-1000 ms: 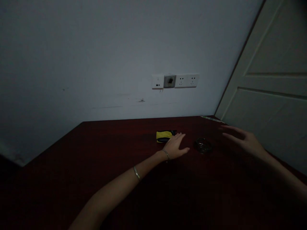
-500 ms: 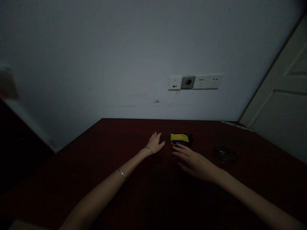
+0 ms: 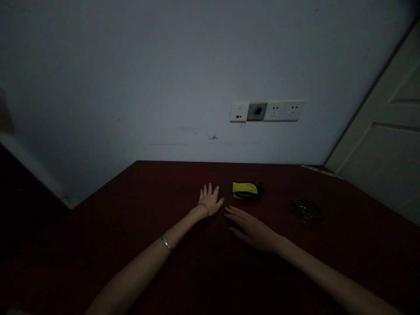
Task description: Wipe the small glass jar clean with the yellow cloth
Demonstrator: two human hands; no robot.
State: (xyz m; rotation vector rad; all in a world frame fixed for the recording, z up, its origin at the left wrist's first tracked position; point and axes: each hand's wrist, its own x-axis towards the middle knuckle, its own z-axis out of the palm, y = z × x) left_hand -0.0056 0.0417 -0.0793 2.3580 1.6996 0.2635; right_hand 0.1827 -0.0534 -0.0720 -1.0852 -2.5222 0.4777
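Note:
A small yellow and black folded item (image 3: 246,190), seemingly of fabric, lies on the dark red tabletop (image 3: 164,188); its kind is hard to make out in the dim light. To its left, my left hand (image 3: 210,200) has its fingers spread over the tabletop and holds nothing. A silver bangle (image 3: 204,209) is at that wrist, with a second band further up the forearm. My right hand (image 3: 251,227) is open just in front of the yellow and black item, apart from it, fingers stretched toward my left hand.
A clear, shiny plastic-looking thing (image 3: 307,209) lies on the right of the table. Behind the table rises a pale wall with a row of sockets (image 3: 267,111). A white panelled door (image 3: 387,131) stands at the right, and a flat strip (image 3: 320,171) lies near the back right edge.
My right hand has drawn back and left, away from the yellow and black item. My left hand has spread its fingers wider and shifted slightly. The item stays where it was.

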